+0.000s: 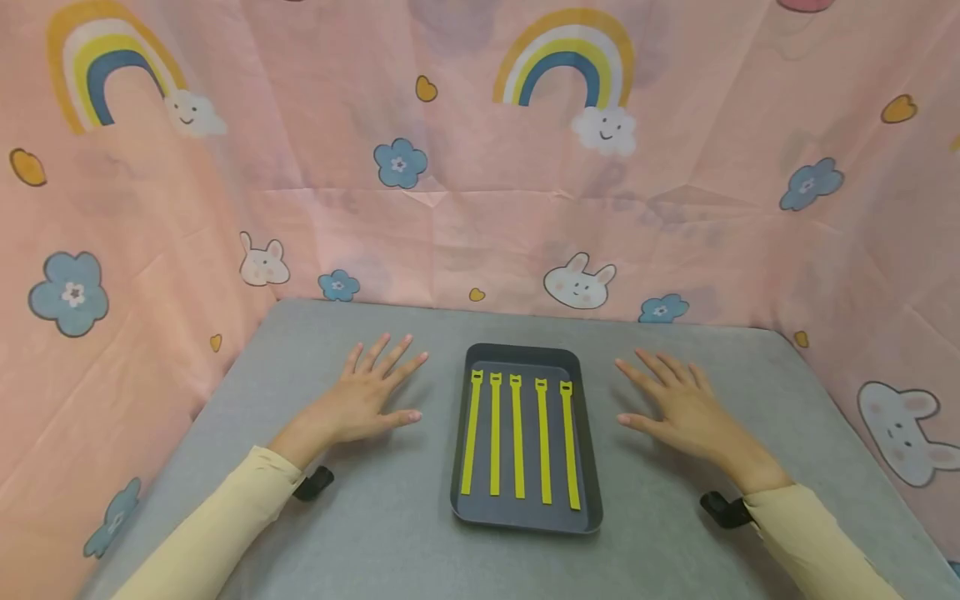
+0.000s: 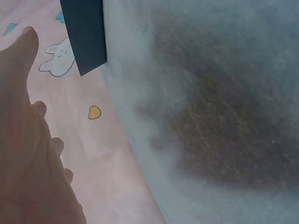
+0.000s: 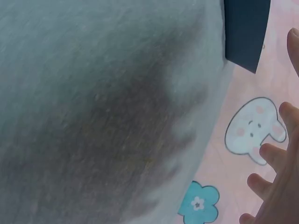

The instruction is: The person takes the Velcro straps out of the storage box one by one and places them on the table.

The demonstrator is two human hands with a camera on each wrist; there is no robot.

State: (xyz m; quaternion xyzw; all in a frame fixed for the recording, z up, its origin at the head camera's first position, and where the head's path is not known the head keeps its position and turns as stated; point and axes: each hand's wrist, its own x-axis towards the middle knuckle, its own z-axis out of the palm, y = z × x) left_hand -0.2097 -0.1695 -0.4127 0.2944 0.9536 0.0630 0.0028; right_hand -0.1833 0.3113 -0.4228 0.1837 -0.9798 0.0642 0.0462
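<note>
A dark grey rectangular tray (image 1: 528, 522) lies on the table between the two hands. Inside it several yellow hook-and-loop cable ties (image 1: 517, 442) are laid side by side, lengthwise, their slotted heads toward the far end. To the left of the tray, the left hand (image 1: 358, 406) is held palm down over the table with fingers spread, holding nothing. The right hand (image 1: 686, 410) mirrors it on the other side, fingers spread and apart from the tray. Both wrist views show the tray's outer wall (image 2: 86, 37) beyond the thumb, and each hand's shadow falls on the tabletop.
The grey tabletop (image 1: 390, 533) ends at a pink patterned cloth (image 1: 465, 225) that hangs along the back and both sides. A black wrist device (image 1: 313, 483) sits under the left wrist and another black device (image 1: 726, 509) under the right.
</note>
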